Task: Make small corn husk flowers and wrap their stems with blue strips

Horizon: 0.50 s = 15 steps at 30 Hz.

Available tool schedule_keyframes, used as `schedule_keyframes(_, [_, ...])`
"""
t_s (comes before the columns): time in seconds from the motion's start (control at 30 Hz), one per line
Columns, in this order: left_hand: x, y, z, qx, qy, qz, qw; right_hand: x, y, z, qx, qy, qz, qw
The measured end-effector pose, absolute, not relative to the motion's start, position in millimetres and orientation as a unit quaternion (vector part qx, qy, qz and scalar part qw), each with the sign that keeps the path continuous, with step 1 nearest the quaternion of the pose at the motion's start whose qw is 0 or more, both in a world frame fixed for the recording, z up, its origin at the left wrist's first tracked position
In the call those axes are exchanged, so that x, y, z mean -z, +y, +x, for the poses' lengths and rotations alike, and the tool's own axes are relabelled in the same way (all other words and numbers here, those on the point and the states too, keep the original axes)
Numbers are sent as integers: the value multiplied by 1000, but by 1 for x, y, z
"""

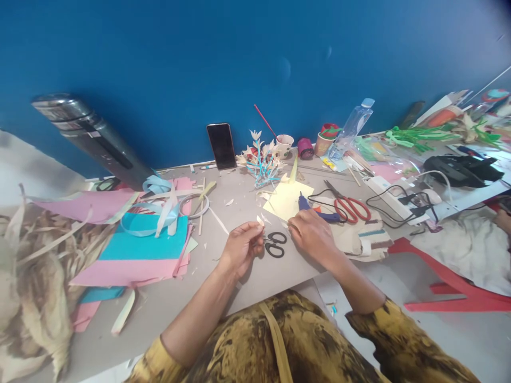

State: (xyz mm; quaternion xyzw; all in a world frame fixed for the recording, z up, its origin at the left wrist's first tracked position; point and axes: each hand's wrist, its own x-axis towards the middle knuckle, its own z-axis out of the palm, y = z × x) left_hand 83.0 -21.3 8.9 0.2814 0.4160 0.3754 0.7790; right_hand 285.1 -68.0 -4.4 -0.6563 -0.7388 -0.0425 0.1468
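Left hand [244, 244] is pinching pale scrap [260, 220]

Thumb and fingers are closing on the scrap, just above the tabletop [271, 277]. Black-handled scissors [275, 244] are lying between both hands (blades mostly out of sight). Right hand [313, 234] is curling just in front of the blue glue gun [304, 202]; can't tell whether it's gripping anything. Yellow paper [285, 199] is lying beyond the hands; a blue-stemmed flower bunch [261, 165] is standing behind it, near the phone [221, 146].

Backed along far edge of grey-brn worktop [147, 308] by plain blue wall [167, 69], paler twd R end. Flanked nr far L corner by whitish surface [34, 167]. Drops past near edge, R side, to pale flr [443, 340].
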Motion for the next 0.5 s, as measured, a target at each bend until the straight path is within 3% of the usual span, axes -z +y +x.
schedule_keyframes(0.13, [-8,-22,81,-373,418,277,781,2,-58,289,67,-789,-610,37])
schedule_keyframes(0.3, [-8,-22,82,-372,415,277,783,5,-50,292,84,-831,-550,-9])
schedule_keyframes(0.4, [-7,-22,82,-372,411,276,785,2,-53,297,67,-829,-555,9])
schedule_keyframes(0.5, [-6,-23,82,-365,404,274,793,-8,-66,298,-18,-784,-608,123])
